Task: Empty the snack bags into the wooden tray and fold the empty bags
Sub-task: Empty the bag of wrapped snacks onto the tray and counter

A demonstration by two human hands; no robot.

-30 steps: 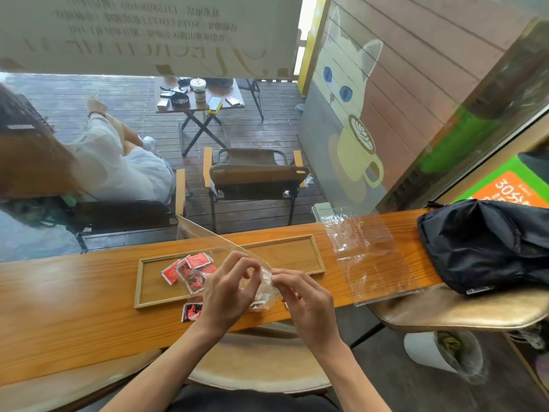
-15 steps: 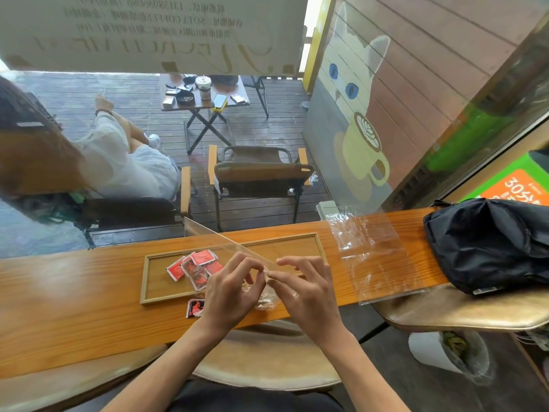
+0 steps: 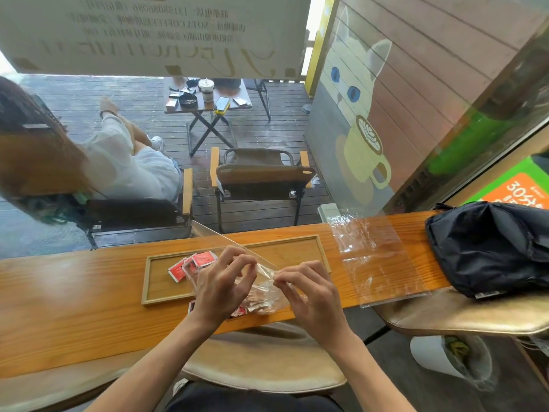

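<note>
Both hands have closed in: left hand (image 3: 221, 288) and right hand (image 3: 309, 292) pinch the clear bag (image 3: 263, 288) (packets remain inside); emptying into wooden tray (image 3: 166, 300) continues.

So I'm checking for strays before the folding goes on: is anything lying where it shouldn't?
Yes. Two red packets lie on the counter just outside the tray's near rim, partly hidden by the left hand; the others are inside it.
</note>
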